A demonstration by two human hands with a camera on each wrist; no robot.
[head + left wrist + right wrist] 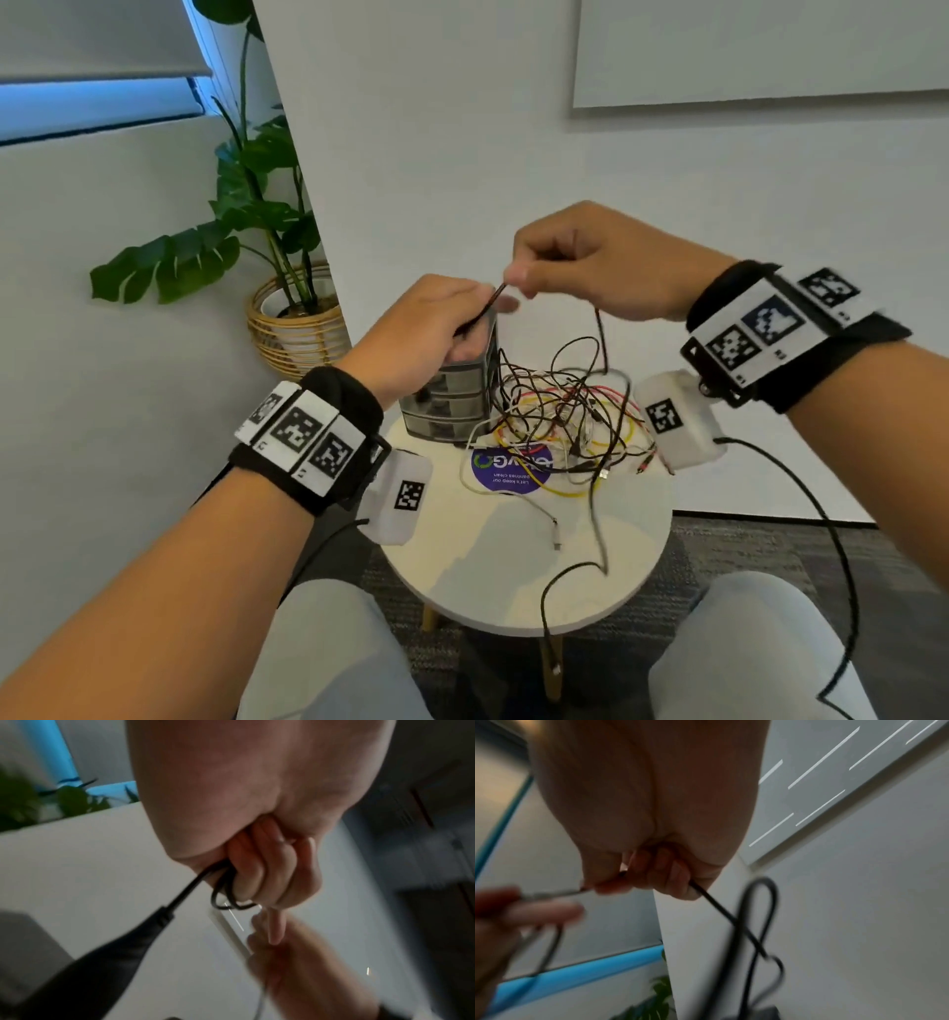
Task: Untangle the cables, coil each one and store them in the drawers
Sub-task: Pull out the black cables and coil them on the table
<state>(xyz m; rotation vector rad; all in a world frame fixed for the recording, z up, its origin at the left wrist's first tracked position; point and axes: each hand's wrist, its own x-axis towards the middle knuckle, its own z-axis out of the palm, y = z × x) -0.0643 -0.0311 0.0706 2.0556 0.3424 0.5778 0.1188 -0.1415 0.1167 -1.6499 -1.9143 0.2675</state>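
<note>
Both hands are raised above a small round white table (513, 580). My left hand (436, 329) grips small loops of a thin black cable (480, 316) in curled fingers (259, 874), with loops (223, 898) showing under the fist. My right hand (570, 262) pinches the same black cable (721, 906) a short way along; it hangs down from there into the tangle. A tangle of black, red, yellow and white cables (565, 416) lies on the table. Behind it stands a small grey drawer unit (452, 406) with its drawers closed.
A purple round sticker (508, 470) lies under the tangle. A white cable end (554, 534) and a black cable (570, 570) trail toward the table's front edge. A potted plant in a wicker basket (292, 324) stands left behind. My knees flank the table.
</note>
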